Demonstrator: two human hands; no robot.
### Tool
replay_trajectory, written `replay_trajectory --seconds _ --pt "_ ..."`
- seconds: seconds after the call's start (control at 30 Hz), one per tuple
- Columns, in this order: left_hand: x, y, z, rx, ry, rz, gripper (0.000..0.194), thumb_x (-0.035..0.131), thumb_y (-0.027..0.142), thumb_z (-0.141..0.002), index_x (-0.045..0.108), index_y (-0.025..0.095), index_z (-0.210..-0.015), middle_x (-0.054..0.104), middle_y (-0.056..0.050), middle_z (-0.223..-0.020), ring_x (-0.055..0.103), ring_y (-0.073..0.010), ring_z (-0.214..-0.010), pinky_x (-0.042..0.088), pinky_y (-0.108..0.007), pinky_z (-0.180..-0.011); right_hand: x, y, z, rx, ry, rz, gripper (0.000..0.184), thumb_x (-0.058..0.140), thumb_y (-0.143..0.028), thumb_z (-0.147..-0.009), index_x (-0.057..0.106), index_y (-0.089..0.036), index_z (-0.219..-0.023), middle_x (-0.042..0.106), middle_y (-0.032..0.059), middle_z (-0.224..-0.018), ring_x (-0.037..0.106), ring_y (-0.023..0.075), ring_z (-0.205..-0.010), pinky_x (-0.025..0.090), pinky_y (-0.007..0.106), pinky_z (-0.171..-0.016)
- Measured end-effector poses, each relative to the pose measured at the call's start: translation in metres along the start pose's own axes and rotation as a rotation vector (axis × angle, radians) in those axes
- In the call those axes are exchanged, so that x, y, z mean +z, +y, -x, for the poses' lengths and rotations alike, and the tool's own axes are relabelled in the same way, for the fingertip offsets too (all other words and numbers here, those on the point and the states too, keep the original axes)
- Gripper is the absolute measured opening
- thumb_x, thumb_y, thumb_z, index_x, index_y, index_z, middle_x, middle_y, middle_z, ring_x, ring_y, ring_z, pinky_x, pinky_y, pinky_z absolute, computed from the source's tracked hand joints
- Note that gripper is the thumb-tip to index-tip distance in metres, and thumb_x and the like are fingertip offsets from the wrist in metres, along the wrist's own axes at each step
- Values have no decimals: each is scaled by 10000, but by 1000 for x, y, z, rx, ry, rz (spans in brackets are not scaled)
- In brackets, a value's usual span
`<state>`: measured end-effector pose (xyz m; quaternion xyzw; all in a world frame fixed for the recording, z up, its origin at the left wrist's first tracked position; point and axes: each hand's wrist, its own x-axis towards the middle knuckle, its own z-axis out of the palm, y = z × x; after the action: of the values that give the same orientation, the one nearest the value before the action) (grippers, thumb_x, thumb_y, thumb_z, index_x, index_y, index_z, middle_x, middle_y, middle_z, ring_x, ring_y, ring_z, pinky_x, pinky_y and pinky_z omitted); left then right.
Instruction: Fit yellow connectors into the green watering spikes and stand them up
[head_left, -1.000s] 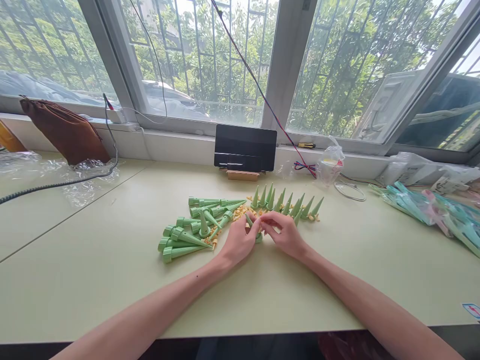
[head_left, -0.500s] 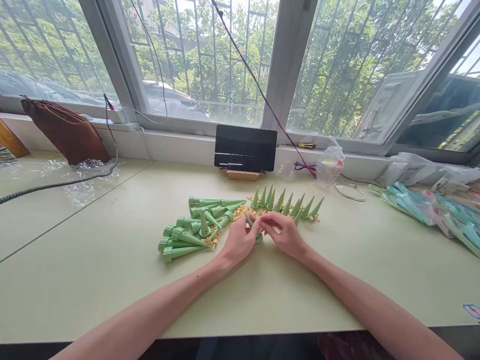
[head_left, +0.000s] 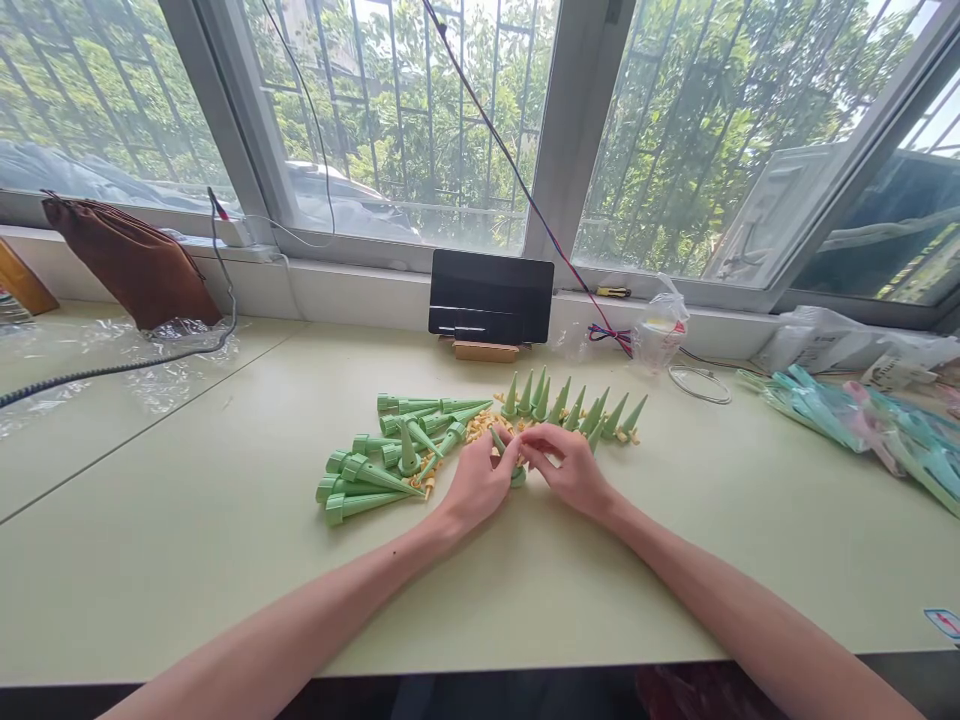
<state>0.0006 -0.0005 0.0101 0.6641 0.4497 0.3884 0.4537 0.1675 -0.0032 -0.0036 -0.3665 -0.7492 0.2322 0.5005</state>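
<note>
My left hand (head_left: 484,475) is closed around a green plastic watering spike (head_left: 517,478), whose tip and base show between my hands. Close beside it, my right hand (head_left: 568,465) has its thumb and forefinger pinched together at the spike; whatever lies in that pinch is hidden. Behind my fingers lies a heap of small yellow plastic pieces (head_left: 486,425). Several green spikes (head_left: 367,470) lie on their sides to the left, with one standing among them. To the right, more spikes (head_left: 559,402) stand point up in rows, with yellow pieces at their bases.
A black tablet (head_left: 491,297) leans on a cardboard stand (head_left: 486,351) at the back. Plastic bags (head_left: 847,410) lie at the right, and a coiled white cable (head_left: 699,384) is nearer the middle. On the left are a brown pouch (head_left: 135,265) and a dark cable (head_left: 112,372).
</note>
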Motion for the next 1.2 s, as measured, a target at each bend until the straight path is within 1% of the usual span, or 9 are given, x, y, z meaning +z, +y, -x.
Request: replay_trajectory --seconds 0.2,0.53,0.83,1.2 --pt "0 -1 0 -5 -1 -4 309 499 507 -914 495 207 -839 491 63 -483 484 -118 -393 358 -223 -410 0 0 0 -2 1 -1 122 586 -277 -944 666 -192 -979 687 61 -873 660 181 -762 572 317 -719" --pt "0 -6 -2 31 13 -33 298 493 491 -921 504 207 -836 477 65 -485 494 -128 -409 333 -232 -430 0 1 -1 1 -4 -14 123 588 -278 -941 665 -188 -975 685 66 -876 657 185 -767 571 318 -716" --pt "1 -6 -3 51 20 -47 301 496 487 -921 509 201 -828 504 51 -536 506 -127 -439 341 -237 -443 1 0 -1 0 -7 -8 147 587 -307 -943 669 -189 -974 685 65 -864 659 186 -761 577 321 -724" --pt "1 -7 -3 47 9 -26 306 498 496 -921 514 203 -835 512 52 -540 513 -123 -436 356 -232 -438 0 0 -1 -8 -3 -11 98 594 -255 -934 658 -190 -969 681 58 -864 659 177 -757 569 310 -722"
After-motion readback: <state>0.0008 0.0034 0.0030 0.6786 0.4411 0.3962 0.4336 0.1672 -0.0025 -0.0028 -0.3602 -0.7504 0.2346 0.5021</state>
